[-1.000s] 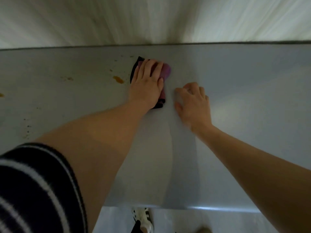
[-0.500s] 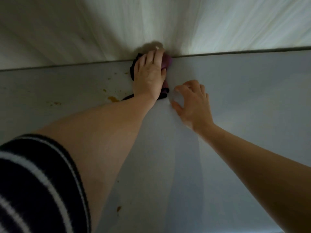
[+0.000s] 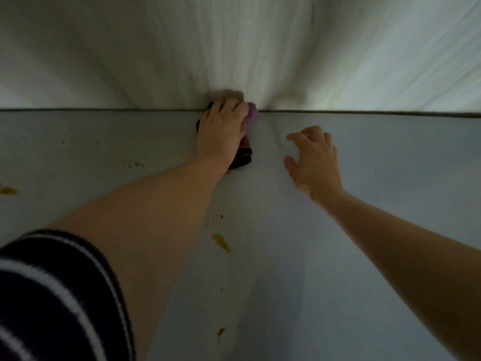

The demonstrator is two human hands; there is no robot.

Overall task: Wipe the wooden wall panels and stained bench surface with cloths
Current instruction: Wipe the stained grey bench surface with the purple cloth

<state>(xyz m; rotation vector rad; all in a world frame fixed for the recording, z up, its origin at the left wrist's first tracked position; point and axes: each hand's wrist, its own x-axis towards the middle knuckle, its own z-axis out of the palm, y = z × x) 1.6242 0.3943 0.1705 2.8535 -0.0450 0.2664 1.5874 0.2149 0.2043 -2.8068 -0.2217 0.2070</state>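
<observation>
A pale grey bench surface (image 3: 377,204) runs across the view and meets a pale wooden wall panel (image 3: 260,48) at a dark seam. My left hand (image 3: 221,131) presses a purple and dark cloth (image 3: 246,149) flat on the bench, right at the seam, fingertips touching the wall. My right hand (image 3: 315,160) rests on the bench to the right of the cloth, fingers spread and holding nothing. Yellow-brown stains (image 3: 221,242) mark the bench near my left forearm, another stain (image 3: 9,190) at the far left.
Small brown specks (image 3: 135,162) dot the bench left of the cloth. A striped dark sleeve (image 3: 52,295) fills the lower left corner. A thin dark seam (image 3: 312,11) runs up the wall at the top right.
My left hand pushed the cloth away from me to the wall seam and stays there. My right hand has shifted right, away from the cloth. The view has moved closer to the wall.
</observation>
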